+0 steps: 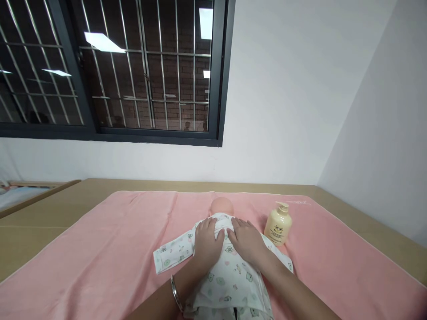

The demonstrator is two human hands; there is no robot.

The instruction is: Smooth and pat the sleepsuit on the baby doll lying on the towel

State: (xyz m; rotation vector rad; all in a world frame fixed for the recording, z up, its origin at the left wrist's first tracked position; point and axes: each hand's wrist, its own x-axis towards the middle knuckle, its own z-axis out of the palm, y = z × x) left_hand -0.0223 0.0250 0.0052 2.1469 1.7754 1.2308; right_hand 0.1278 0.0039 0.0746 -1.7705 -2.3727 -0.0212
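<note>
A baby doll (pixel 222 206) lies on a pink towel, with the back of its bald head towards the wall. It wears a white printed outfit (pixel 230 278) whose sleeves spread out to both sides. My left hand (pixel 208 243) rests flat on the upper left of the doll's back, fingers stretched out, a silver bangle on the wrist. On the upper right of the back lies my right hand (pixel 247 240), also flat and open. Both thumbs point inward, a small gap between them. The doll's hands do not show.
A pale yellow pump bottle (pixel 278 226) stands right of the doll, close to its right sleeve. The pink towel (pixel 110 249) covers much of a wooden table (pixel 71 204). Behind are a white wall (pixel 276 111) and a barred window (pixel 150 66).
</note>
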